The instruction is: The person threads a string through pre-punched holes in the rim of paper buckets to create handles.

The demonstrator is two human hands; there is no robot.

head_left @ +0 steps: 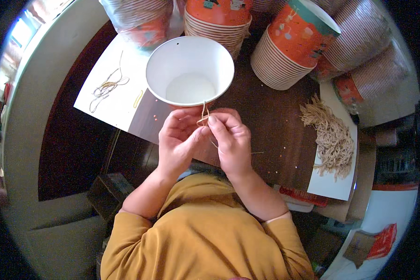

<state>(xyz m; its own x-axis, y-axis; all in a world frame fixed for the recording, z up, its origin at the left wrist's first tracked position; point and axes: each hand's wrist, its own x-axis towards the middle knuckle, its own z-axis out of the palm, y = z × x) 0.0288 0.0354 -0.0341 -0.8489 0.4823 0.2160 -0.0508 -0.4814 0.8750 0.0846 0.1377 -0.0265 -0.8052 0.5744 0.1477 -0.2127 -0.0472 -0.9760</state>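
A paper bucket [191,70], white inside, stands in front of me with its mouth tipped my way. A small dark hole shows near its far rim. Tan string [205,111] comes over the near rim and forms a loop between my hands. My right hand [232,135] pinches the string between thumb and forefinger. Close against it, my left hand [182,137] has its thumb and fingers closed at the lower part of the loop. A thin loose end of the string hangs below the right fingers. The bucket's outer side is mostly hidden behind my hands.
Stacked orange buckets [284,60] stand at the back right, another stack [217,28] behind the bucket. Plastic-wrapped stacks [359,32] fill the far right. A bundle of cut strings [331,140] lies on white paper at right. Loose strings [108,87] lie on a white sheet [86,95] at left.
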